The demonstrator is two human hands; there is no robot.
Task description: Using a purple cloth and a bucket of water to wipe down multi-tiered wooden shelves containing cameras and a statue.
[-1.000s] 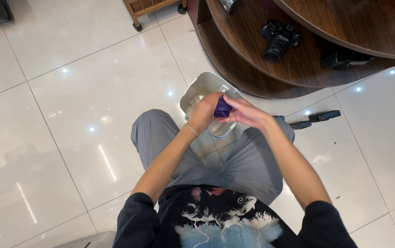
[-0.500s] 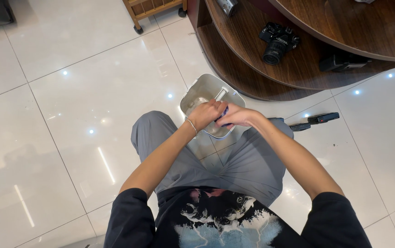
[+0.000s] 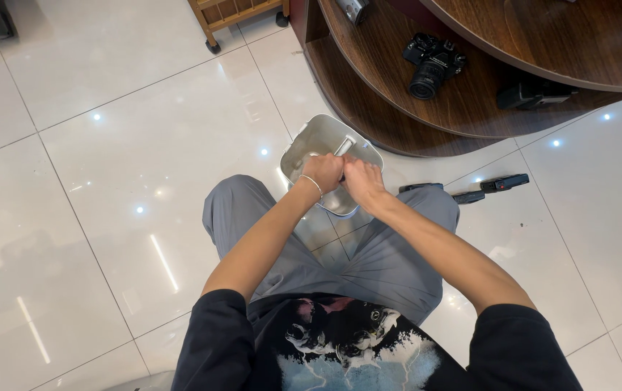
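A wooden trolley (image 3: 235, 16) on castors is cut off at the top edge of the white tiled floor (image 3: 94, 181). The person sits with grey-trousered knees apart. Their left hand (image 3: 323, 172), a thin bracelet at the wrist, and right hand (image 3: 363, 181) press together over a silvery metal pan (image 3: 311, 145) standing on the floor between the knees. Both look curled, but what they clutch is hidden; only a short silvery stub shows above them. To the right, a black camera (image 3: 434, 64) rests on a curved wooden shelf (image 3: 390, 101), and dark handle-like tools (image 3: 502, 183), hard to identify, lie on the floor.
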